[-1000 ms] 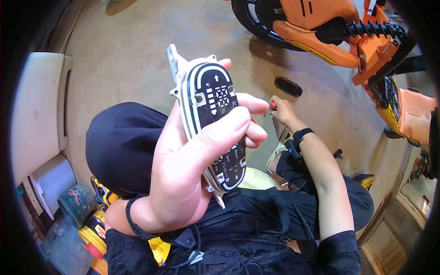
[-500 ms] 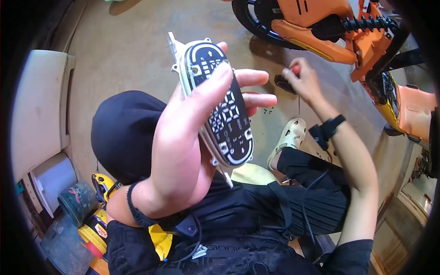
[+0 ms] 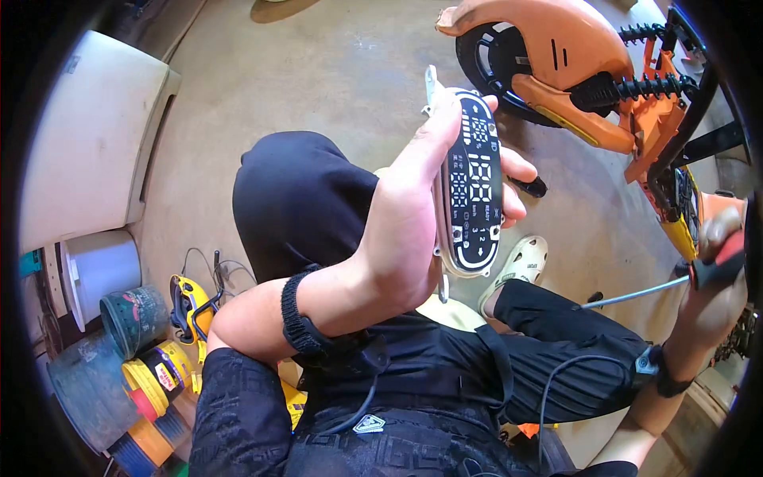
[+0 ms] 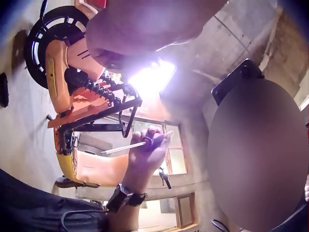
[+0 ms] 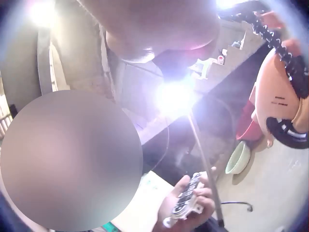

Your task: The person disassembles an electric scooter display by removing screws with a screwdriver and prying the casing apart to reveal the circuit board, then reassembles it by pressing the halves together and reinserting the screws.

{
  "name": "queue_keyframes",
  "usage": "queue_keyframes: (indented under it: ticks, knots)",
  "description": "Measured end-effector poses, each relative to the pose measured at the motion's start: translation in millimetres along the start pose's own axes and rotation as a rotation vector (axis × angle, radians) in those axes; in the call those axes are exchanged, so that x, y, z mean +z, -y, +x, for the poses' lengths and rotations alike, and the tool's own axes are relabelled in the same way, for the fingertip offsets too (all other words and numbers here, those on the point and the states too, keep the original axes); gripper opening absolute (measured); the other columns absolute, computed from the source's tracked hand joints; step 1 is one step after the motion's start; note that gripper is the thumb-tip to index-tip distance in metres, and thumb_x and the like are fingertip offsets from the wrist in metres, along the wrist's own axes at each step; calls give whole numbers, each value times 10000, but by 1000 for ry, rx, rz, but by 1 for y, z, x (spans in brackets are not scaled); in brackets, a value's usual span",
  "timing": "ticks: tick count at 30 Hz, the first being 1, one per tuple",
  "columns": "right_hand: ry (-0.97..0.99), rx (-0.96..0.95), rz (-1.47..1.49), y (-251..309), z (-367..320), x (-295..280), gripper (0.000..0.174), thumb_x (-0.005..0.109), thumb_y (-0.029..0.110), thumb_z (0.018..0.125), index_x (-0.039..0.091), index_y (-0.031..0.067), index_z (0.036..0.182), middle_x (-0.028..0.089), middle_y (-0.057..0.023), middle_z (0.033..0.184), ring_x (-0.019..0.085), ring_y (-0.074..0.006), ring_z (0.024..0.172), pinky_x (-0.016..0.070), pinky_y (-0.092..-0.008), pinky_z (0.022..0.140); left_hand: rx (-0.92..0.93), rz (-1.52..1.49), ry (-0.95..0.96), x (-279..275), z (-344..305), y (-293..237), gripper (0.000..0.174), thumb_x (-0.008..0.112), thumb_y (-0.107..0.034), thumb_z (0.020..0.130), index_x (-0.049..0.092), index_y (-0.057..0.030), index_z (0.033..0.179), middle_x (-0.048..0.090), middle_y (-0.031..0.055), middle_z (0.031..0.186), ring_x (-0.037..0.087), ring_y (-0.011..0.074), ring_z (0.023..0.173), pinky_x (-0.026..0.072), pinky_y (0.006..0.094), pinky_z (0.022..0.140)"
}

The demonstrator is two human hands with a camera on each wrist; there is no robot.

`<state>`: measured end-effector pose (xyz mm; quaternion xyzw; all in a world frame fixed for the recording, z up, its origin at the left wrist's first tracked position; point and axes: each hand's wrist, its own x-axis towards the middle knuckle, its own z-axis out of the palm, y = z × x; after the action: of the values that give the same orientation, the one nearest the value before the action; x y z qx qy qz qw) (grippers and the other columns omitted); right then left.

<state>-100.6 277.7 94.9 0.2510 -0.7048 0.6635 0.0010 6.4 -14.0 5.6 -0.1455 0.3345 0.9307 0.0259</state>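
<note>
My left hand (image 3: 401,226) holds an oval dashboard display (image 3: 478,179) upright over my lap, its black face with white digits and symbols toward the head camera. The thumb lies along the display's upper left edge, and fingertips show past its right side. A white bracket sticks out at the top. In the right wrist view the same display (image 5: 187,197) rests in the left hand's grip. At the far right, my right hand (image 3: 715,294) grips a screwdriver (image 3: 640,292) by its red and black handle, blurred here. Its long shaft points left, also plain in the left wrist view.
An orange electric scooter (image 3: 556,56) stands at the upper right. Behind the left fingertips, a dark oval piece (image 3: 534,188) lies on the floor. Buckets (image 3: 131,318) and a yellow tool (image 3: 191,306) stand at the left, below a white cabinet (image 3: 87,135). A light-coloured clog (image 3: 524,258) is on my foot.
The right hand has risen from near the floor to the far right with the screwdriver. The display has shifted right in view, and the left thumb has slid from its face to its upper edge.
</note>
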Motion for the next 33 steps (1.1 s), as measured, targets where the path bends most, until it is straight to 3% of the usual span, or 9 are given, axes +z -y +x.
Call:
queue_keyframes:
  ticks: [2, 6, 9, 14, 15, 18, 23, 28, 33]
  knots:
    - [-367, 25, -38, 6, -10, 41, 551, 394, 614, 1051, 479, 69, 1058, 593, -142, 926, 555, -194, 666, 550, -306, 634, -4, -32, 15, 1, 0, 2, 534, 327, -479, 1100, 417, -40, 1391, 690, 146, 977, 687, 180, 759, 555, 306, 723]
    - [-149, -116, 83, 6, -21, 42, 605, 331, 663, 1038, 459, 72, 1051, 597, -137, 882, 575, -198, 668, 546, -311, 562, 4, -44, -2, 2, 2, 5, 557, 296, -472, 1104, 411, -34, 1429, 692, 146, 964, 678, 187, 744, 544, 304, 704]
    - [-64, -117, -188, 1, -25, 32, 627, 300, 673, 1035, 449, 66, 1084, 607, -144, 904, 615, -208, 729, 545, -309, 525, 24, -1, 0, 2, 2, 5, 563, 293, -462, 1105, 390, -31, 1455, 694, 144, 957, 675, 184, 744, 539, 299, 713]
    - [-19, -244, -206, -14, -17, 34, 637, 281, 685, 1029, 430, 81, 1161, 639, -158, 919, 647, -223, 844, 555, -362, 778, 19, 19, 9, 5, 4, 7, 577, 290, -462, 1107, 375, -23, 1471, 694, 139, 954, 671, 173, 745, 534, 291, 719]
    - [-93, -181, -79, -11, -27, 42, 666, 369, 713, 1004, 497, 73, 1134, 640, -137, 910, 626, -224, 865, 499, -368, 868, 17, 17, 10, 5, 5, 8, 579, 292, -463, 1108, 374, -21, 1473, 693, 135, 952, 669, 168, 748, 535, 289, 721]
    - [-60, -59, -160, -10, -45, 26, 543, 507, 594, 1020, 450, 112, 1264, 562, -81, 1051, 504, -161, 963, 446, -284, 822, 13, 42, 13, 1, 6, 10, 595, 295, -458, 1099, 371, -16, 1490, 687, 166, 982, 669, 195, 772, 538, 303, 729]
    - [-25, 35, -139, -8, -47, 18, 591, 523, 659, 977, 412, 135, 1228, 554, -83, 1095, 509, -173, 981, 456, -287, 849, 14, 62, 18, 1, 6, 11, 609, 297, -448, 1090, 369, -10, 1507, 683, 199, 1015, 672, 224, 794, 541, 317, 739]
    - [-30, 32, -177, -7, -46, 23, 597, 530, 665, 971, 406, 136, 1218, 544, -81, 1096, 502, -176, 970, 458, -286, 842, 12, 84, 2, 5, 5, 10, 541, 339, -458, 1106, 402, -50, 1455, 683, 108, 956, 645, 130, 752, 523, 256, 723]
    - [28, -21, -258, -2, -48, 33, 527, 587, 595, 975, 385, 151, 1172, 539, -90, 1039, 496, -205, 948, 440, -341, 850, 38, 172, -49, 3, 5, 11, 587, 324, -441, 1093, 386, -22, 1500, 692, 155, 988, 666, 171, 775, 527, 262, 711]
